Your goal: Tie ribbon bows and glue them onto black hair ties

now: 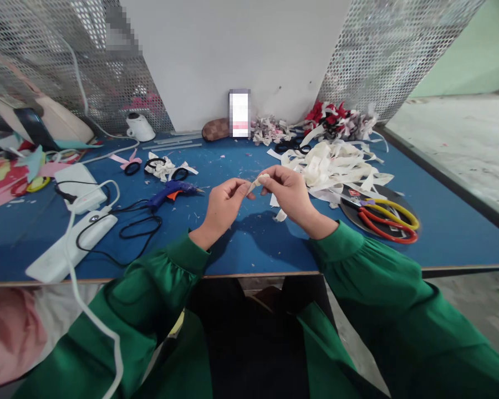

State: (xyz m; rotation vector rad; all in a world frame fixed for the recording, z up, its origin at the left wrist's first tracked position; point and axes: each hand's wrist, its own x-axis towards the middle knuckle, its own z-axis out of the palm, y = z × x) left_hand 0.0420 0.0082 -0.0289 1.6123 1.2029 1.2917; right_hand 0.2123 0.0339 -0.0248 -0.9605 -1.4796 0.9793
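Between my two hands, above the middle of the blue table (pixel 258 244), is a small cream fabric strip (pixel 258 180). My left hand (pixel 227 202) pinches its lower left end between thumb and fingers. At the other end, my right hand (pixel 289 191) grips a bunched or folded part with thumb and forefinger. A heap of cream fabric strips (pixel 328 163) lies just beyond my right hand. To the left of my left hand rests a blue glue gun (pixel 170 193), its nozzle pointing right.
Red-and-yellow-handled scissors (pixel 388 219) lie on a dark round plate at right. A white power strip (pixel 72 246) with cables is at left. Hair ties with cream bows (pixel 164 168) lie behind the glue gun. A phone (pixel 239 113) leans upright at the back beside a brown checked case (pixel 216 129).
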